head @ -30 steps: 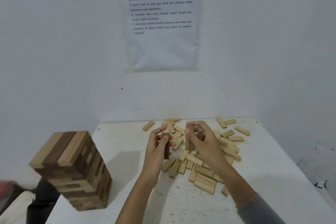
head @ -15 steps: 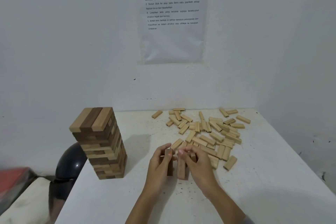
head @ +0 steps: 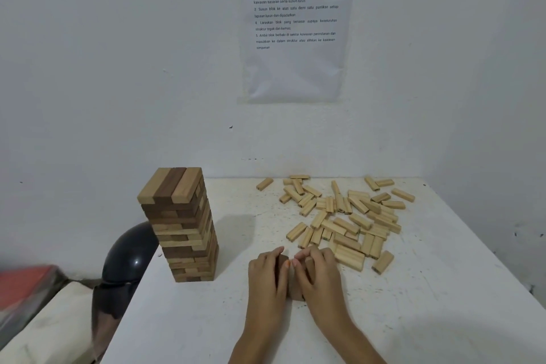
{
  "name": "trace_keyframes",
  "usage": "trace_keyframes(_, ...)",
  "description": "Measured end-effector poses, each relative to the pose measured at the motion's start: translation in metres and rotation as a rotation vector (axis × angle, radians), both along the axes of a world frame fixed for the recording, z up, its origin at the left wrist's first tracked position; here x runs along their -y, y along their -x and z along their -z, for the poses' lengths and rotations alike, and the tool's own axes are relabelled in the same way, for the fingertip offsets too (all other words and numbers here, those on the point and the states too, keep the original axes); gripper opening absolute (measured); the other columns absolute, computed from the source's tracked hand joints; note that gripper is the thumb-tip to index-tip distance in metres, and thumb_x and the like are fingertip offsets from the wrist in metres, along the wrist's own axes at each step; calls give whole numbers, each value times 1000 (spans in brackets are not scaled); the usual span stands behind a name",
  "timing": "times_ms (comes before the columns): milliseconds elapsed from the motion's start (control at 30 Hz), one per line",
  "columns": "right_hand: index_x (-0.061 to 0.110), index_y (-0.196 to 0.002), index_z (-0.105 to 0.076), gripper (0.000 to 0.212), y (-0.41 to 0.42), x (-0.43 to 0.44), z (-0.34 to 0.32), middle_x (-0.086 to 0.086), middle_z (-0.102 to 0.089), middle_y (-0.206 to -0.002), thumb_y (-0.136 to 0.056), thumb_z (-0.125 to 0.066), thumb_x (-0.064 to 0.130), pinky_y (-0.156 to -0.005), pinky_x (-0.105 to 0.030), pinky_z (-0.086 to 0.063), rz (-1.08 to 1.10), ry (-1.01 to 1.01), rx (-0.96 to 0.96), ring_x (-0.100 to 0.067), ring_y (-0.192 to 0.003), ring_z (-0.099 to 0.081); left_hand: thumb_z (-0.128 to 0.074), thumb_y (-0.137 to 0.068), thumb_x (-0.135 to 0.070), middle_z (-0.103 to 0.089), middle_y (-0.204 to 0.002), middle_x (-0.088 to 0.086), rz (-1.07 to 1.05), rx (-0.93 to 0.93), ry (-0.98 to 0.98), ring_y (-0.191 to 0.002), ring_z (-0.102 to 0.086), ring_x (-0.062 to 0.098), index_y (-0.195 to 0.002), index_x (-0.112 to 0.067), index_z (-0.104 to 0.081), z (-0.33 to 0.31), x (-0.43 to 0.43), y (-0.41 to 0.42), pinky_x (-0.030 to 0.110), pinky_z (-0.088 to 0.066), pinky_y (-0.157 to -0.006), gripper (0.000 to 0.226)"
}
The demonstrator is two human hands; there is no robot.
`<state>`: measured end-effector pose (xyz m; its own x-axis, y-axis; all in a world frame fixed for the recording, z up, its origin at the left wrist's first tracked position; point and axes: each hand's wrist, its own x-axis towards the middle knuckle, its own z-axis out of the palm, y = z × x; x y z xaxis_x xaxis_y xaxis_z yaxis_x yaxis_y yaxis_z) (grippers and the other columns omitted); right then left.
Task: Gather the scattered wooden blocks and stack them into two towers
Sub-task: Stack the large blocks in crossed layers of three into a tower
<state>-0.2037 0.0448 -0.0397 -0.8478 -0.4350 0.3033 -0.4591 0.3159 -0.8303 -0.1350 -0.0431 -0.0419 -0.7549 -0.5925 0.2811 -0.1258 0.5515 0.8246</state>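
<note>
Left hand point(head: 267, 275): fingers curl over the dark blocks point(head: 295, 289) from one side.
Right hand point(head: 317, 275): fingers wrap the other side, likely squeezing them straight.
Dark blocks: flat on the counter point(head: 413, 304), probably the second base.
Tower point(head: 180, 224): stands finished, left.
Loose blocks point(head: 348, 216): heaped behind, within reach.

A tall light-and-dark tower point(head: 180, 224) stands left of centre; pale loose blocks point(head: 348, 217) lie scattered centre-right; dark blocks point(head: 295, 288) sit at lower centre.
</note>
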Motion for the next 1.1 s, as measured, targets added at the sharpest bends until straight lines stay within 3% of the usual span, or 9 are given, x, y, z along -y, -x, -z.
trace_keyframes(167,31,-94,-55,9,-6,-2,-4,16,-44,-101,-98,-50,25,-83,-4,-34,80,109,-2,2,-100,-46,-43,-102,-20,-45,-110,-16,-92,1,17,-112,-30,-9,-114,-23,-59,5,0,0,3,-27,-88,21)
trace_keyframes(267,27,-107,-57,25,-7,-6,-10,6,-46,-106,-95,-35,24,-84,-2,-32,53,225,128,7,-101,-47,-37,-103,-13,-48,-110,-18,-83,-18,-64,-113,-40,-1,-115,-25,-56,2,2,-2,5,-30,-91,25)
trace_keyframes(333,25,-118,-52,24,-5,-10,-9,2,-46,-111,-101,-36,19,-85,-2,-32,83,183,158,7,-102,-46,-39,-101,-6,-52,-111,-15,-95,-34,-165,-114,-48,6,-115,-24,-58,4,5,-2,17,-38,-98,29)
trace_keyframes(433,28,-126,-45,29,-4,-14,-3,5,-54,-101,-99,-49,17,-87,-23,-42,164,166,122,-12,-99,-49,-43,-97,-2,-56,-115,-14,-66,-33,-244,-112,-53,7,-116,-28,-60,9,13,-7,39,-46,-99,36)
trace_keyframes(600,15,-112,-67,20,-4,-16,8,10,-53,-96,-92,-62,16,-86,-30,-46,219,-5,-32,-9,-100,-37,-44,-99,-1,-46,-120,-4,115,-26,-227,-109,-45,-15,-122,-30,-61,3,16,-20,5,-38,-90,41)
trace_keyframes(733,13,-113,-71,23,-1,-19,12,2,-43,-94,-92,-63,17,-80,-28,-33,266,-158,-145,-12,-93,-31,-54,-94,1,-49,-121,-12,169,7,-106,-112,-35,-19,-117,-33,-60,4,17,-19,-1,-30,-88,41)
trace_keyframes(867,19,-141,-46,47,-4,-24,5,3,-41,-103,-96,-51,30,-94,-28,-33,105,-203,-41,-11,-102,-30,-58,-94,-7,-50,-124,-17,185,38,122,-118,-25,-14,-122,-29,-59,10,19,-14,0,-23,-92,35)
trace_keyframes(1000,32,-151,-15,90,-7,-34,4,15,-34,-122,-71,-39,67,-99,-24,-20,-47,-345,-130,-2,-114,-24,-54,-96,-11,-47,-126,-17,149,53,199,-120,-20,-16,-127,-27,-57,15,17,-12,1,-18,-95,35)
trace_keyframes(1100,40,-148,-5,88,-6,-33,7,28,-27,-130,-71,-39,67,-96,-19,-11,-80,-396,-188,4,-121,-19,-55,-96,-27,-37,-124,-31,109,137,256,-123,-16,-18,-124,-37,-53,11,16,-14,4,-7,-95,30)
